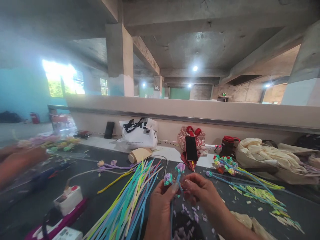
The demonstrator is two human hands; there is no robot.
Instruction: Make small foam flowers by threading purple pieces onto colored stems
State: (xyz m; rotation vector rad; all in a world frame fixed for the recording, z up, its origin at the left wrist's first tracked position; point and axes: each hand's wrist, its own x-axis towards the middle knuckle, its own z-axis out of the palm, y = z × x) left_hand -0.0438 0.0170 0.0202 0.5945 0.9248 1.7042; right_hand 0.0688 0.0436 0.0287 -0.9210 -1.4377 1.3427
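Left hand [162,196] pinched two fuzzy flowers [180,167] over bench [96,206]. Right hand [203,190] curled near blue stem [179,179]; couldn't tell if fingers gripped. Flowers looked light, soft, squashy; bendy stem seemed best hold.

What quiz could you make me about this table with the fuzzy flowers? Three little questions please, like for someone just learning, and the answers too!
1. True or false: both flower tops near the thumbs are plain yellow.

2. Pick one: what lies on the table just to the left of the left hand?
A) the bottle with the red lid
B) the bundle of colourful fuzzy stems
C) the cream cloth

3. Fill in the gap: the patterned bag behind the upright phone has ____ handles.

Key: 1. False, they are purple and pale green. 2. B. 3. Red.
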